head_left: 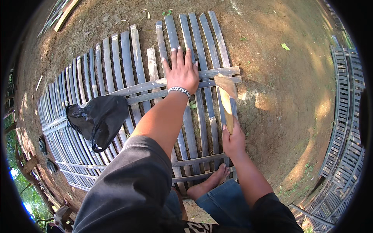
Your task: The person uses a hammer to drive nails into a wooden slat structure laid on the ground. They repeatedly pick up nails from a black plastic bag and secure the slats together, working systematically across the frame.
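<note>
A grey slatted fence panel (191, 128) of bamboo or wood lies on the ground, with paired crossbars fixed over its slats. My left hand (182, 75) rests flat on the slats at the upper crossbars, fingers spread, a chain bracelet round its wrist. In my right hand (234, 141) is the lower end of a pale wooden club (226, 103), its brown, worn-looking head up by the right end of the crossbars. My bare foot (210, 181) is on the lower crossbars near the panel's right edge.
A black plastic bag (107, 116) lies on the panel's left part. A pair of dark sandals (46, 155) sits beyond its left edge. Another slatted panel (342, 116) stands along the right. Loose wooden strips (64, 15) lie at the upper left on bare soil (279, 97).
</note>
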